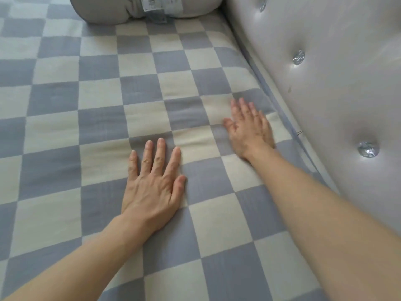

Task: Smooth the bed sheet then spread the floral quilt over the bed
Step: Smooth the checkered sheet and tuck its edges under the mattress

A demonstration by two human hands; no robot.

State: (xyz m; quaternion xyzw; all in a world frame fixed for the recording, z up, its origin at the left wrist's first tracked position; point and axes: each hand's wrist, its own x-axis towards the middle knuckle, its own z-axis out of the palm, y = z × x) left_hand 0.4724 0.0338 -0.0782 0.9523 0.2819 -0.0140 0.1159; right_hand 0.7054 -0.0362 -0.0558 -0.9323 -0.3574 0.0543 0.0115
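From the head view, the left hand [153, 187] lies flat, fingers straight and spread, palm down on the checked bed sheet [65, 131]. The right hand [249, 127], blurred, reaches farther, fingers extended on the sheet near the tufted headboard [325, 83]. A grey pillow [108, 9] lies at the top.

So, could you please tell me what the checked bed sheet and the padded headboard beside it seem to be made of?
The bed sheet looks like soft woven cloth, perhaps cotton: matte, with a faint weave and low wrinkles near the right hand. The headboard looks like glossy leather or leatherette, judging by its sheen, tufted with faceted, crystal-like buttons.
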